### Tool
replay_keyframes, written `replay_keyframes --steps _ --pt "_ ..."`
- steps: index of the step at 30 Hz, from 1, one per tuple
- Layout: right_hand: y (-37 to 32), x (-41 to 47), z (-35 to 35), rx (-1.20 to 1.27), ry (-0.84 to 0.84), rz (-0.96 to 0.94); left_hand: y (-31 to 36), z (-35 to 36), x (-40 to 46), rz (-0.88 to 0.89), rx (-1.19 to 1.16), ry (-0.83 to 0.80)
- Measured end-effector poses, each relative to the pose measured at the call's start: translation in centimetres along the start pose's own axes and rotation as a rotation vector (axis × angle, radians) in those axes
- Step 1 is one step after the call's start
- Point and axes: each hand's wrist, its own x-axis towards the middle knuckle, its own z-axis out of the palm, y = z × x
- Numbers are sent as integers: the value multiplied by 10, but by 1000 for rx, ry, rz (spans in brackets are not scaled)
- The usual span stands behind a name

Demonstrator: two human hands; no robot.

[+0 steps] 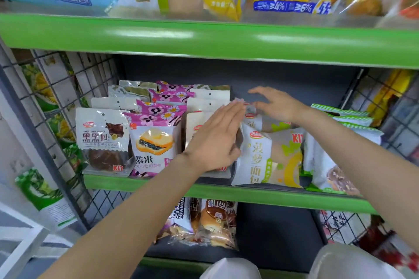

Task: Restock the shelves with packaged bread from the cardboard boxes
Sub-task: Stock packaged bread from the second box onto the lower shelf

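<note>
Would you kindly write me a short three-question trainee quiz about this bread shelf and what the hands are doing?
1. True or false: the left hand lies flat with straight fingers against a row of packs.
2. Which pack stands at the left end of the middle shelf? A) dark chocolate bread pack B) pineapple bread pack C) purple rice sandwich pack
3. Fill in: the shelf edges are coloured ____.

Key: 1 true; 2 A; 3 green.
</note>
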Motion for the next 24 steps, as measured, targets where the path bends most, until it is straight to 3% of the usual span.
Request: replay_keyframes --steps 1,3,5,9,13,24 --pt "7 -3 0 -38 -19 27 10 0 6 58 -34 5" --pt "17 -7 2 -125 -88 89 31 8 17 112 -42 -143" --pt "26 -8 8 -183 -199 148 48 18 28 76 58 -273" --pt "39 1 13 -192 -362 214 60 31 43 -12 180 -360" --pt "43 23 14 -102 -299 237 56 36 50 9 240 -390" --pt "57 67 34 -156 -103 300 54 45 62 -20 301 -417"
